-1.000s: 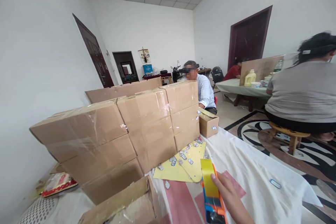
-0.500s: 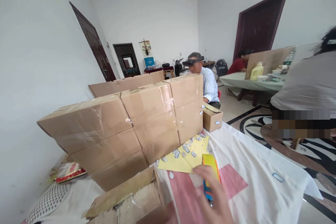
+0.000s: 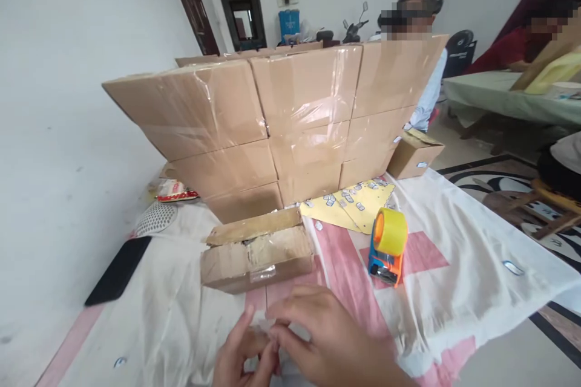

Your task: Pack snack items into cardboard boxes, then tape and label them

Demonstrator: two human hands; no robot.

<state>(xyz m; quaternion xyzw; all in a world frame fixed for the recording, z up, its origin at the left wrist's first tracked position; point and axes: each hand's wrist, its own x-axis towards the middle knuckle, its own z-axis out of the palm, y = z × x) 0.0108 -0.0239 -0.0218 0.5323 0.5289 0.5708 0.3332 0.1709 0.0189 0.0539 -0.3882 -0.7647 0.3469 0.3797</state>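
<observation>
A white-and-pink cloth is spreading under everything, creased and hanging over the table edge at the right. On it, stacked cartons are forming a taped wall three rows high, and a person in a light blue sleeve is showing behind its right end. In front of the wall, just beyond the hands, a worn long carton is lying with a flap raised along its far side. A yellow sheet is lying at the wall's foot, bearing small labels. The right hand and left hand are working close together at the near edge, fingertips touching; whether they are pinching something small, I cannot tell. A black flat object is lying far left. The orange-and-blue tape dispenser, carrying yellow tape, is standing unheld right of the carton. One blue-edged label is lying farther right.
</observation>
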